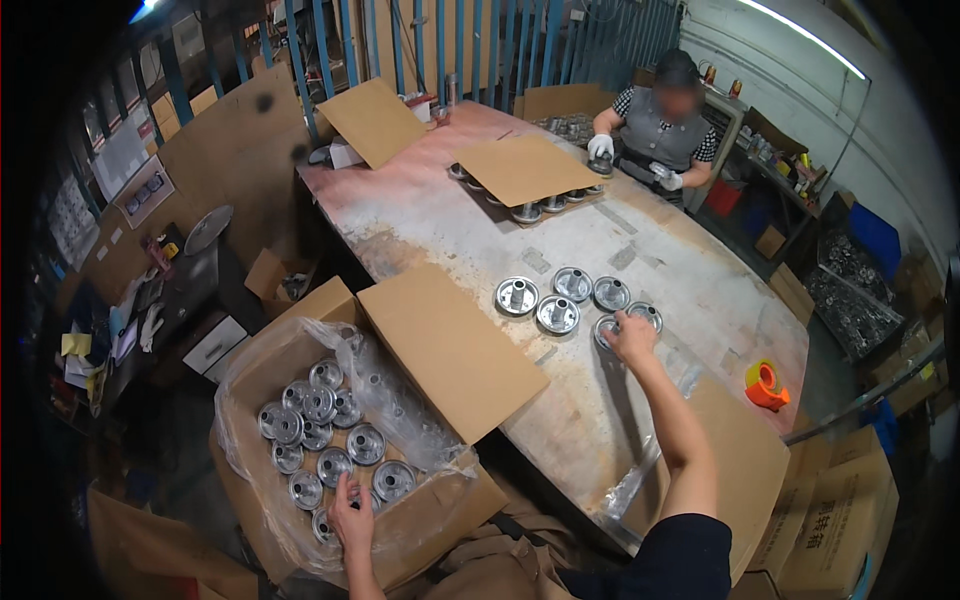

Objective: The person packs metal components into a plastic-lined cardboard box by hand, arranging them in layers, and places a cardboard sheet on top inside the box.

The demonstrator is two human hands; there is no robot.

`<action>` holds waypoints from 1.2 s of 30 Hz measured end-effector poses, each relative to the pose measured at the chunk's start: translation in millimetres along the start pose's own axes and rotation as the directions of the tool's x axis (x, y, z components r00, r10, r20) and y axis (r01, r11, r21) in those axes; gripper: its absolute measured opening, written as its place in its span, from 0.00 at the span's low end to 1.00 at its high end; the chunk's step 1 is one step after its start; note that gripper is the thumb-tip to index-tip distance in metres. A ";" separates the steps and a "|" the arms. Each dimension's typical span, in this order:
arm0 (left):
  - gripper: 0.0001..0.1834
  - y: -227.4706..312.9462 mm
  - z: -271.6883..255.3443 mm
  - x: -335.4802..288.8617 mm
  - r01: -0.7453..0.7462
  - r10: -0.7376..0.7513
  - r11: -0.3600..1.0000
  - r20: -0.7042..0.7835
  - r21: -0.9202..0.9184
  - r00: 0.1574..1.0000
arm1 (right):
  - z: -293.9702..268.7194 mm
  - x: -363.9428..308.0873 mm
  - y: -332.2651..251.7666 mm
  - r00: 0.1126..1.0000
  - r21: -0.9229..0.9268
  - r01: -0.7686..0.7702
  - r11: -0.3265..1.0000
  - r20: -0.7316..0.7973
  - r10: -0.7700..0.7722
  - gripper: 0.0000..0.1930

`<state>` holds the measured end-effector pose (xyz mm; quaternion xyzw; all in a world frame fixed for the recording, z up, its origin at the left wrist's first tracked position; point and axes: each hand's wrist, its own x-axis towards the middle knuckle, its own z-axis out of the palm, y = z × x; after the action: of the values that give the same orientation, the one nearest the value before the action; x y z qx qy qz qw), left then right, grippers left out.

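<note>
At the centre right of the frame, the right hand's grip (632, 338) touches a round metal part (605, 332) on the table (720, 340) — five similar parts (517, 296) are near. At the lower left, the left hand's grip (350, 512) is at more such parts (334, 464) inside an open carton (455, 515). In the upper right — a gloved co-worker (657, 130).

**Right Arm (678, 425) Reaches Far, Left Hand (351, 514) Sits Low**

Both hands are bare and stand well apart. The right arm comes in from the lower right, bends slightly at the elbow and stretches forward; at its end the right hand (634, 342) is lowered, fingers bent. The left forearm (363, 577) enters from the lower edge and shows only in part. The left hand's fingers point forward, loosely curled. Neither hand's full grip can be seen, for all 10 fingers.
</note>
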<state>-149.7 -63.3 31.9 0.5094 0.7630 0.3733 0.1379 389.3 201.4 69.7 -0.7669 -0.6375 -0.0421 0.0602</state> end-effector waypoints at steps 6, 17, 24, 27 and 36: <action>0.22 -0.9 -8.3 -4.7 -0.133 0.128 0.986 -0.057 -0.097 0.990 | -1.8 -46.0 -53.5 0.854 0.176 0.263 0.949 -0.501 -0.144 0.28; 0.22 -2.8 -11.8 3.1 0.023 -0.025 1.000 0.203 0.014 0.979 | -30.8 -240.0 -332.6 0.461 0.561 0.821 0.104 -0.545 -0.700 0.22; 0.17 9.0 -9.3 5.5 -0.042 0.039 0.998 0.068 0.052 0.997 | 6.0 -254.3 -337.4 0.536 0.504 0.740 0.446 -0.041 -0.843 0.23; 0.16 3.9 -6.4 -2.5 -0.051 0.048 0.996 0.037 0.076 0.998 | 9.5 -260.8 -335.6 0.505 0.516 0.741 0.429 -0.008 -0.863 0.25; 0.16 -2.2 -6.6 -4.4 -0.019 0.017 0.999 0.058 0.038 0.998 | 1.5 -258.2 -340.1 0.460 0.577 0.661 0.479 0.193 -0.867 0.28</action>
<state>-153.2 -70.4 34.1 0.5293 0.7612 0.3449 0.1466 7.6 11.7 44.8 -0.3362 -0.9048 0.2576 0.0445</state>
